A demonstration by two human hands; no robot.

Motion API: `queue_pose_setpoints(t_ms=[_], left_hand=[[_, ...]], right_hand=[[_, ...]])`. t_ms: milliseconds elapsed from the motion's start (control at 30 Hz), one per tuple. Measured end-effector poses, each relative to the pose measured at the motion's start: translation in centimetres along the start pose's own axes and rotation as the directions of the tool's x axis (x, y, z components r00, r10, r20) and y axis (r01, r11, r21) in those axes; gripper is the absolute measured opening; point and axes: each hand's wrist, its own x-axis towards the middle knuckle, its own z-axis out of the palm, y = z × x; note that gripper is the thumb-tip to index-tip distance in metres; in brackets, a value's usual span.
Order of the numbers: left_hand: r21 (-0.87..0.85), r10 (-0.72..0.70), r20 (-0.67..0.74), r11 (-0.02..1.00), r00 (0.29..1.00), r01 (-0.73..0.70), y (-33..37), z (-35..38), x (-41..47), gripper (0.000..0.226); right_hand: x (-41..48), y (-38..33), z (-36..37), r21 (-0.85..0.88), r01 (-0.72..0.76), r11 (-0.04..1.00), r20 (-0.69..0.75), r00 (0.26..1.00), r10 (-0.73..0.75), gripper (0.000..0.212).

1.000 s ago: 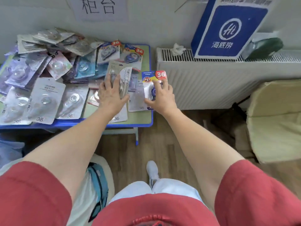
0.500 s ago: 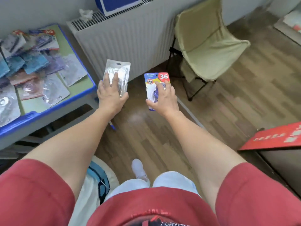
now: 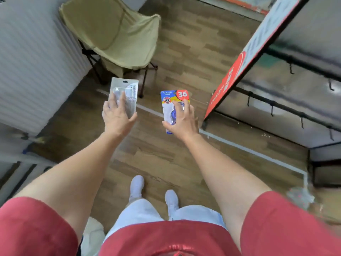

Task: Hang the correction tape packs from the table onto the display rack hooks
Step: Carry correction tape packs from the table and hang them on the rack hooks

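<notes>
Head view, left hand (image 3: 116,119) gripping a clear correction tape pack (image 3: 127,93), right hand (image 3: 181,122) gripping a blue "36" pack (image 3: 172,100), display rack hooks (image 3: 271,105) at right.

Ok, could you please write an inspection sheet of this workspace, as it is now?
Surface: wooden floor, white line across it.
Job's things: clear pack and blue pack marked 36, both held above the floor; rack at right, its visible hooks look bare.
Clutter: nothing seen.
Hands: left hand grips the clear pack; right hand grips the blue pack.
Cables: nothing seen.
Surroundings: folding chair, radiator, red sign beside the rack.
</notes>
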Motion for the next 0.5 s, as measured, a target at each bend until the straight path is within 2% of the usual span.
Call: queue_pose_setpoints(t_ms=[200, 333, 500], left_hand=[[-0.014, 0.274, 0.099, 0.962, 0.957, -0.274, 12.5, 3.1, -1.1, 0.081], [-0.006, 0.46, 0.176, 0.884, 0.87, -0.467, 18.1, 4.6, -3.0, 0.081], [-0.1, 0.613, 0.201, 0.789, 0.764, -0.606, 25.3, 5.6, -6.3, 0.079]], right_hand=[[-4.3, 8.5, -4.3, 0.08, -0.261, 0.962, -0.142, 0.952, 0.27, 0.079], [-7.9, 12.4, -6.4, 0.128, -0.429, 0.894, -0.224, 0.866, 0.447, 0.08], [-12.6, 16.4, -9.8, 0.209, -0.566, 0.798, -0.329, 0.727, 0.602, 0.081]])
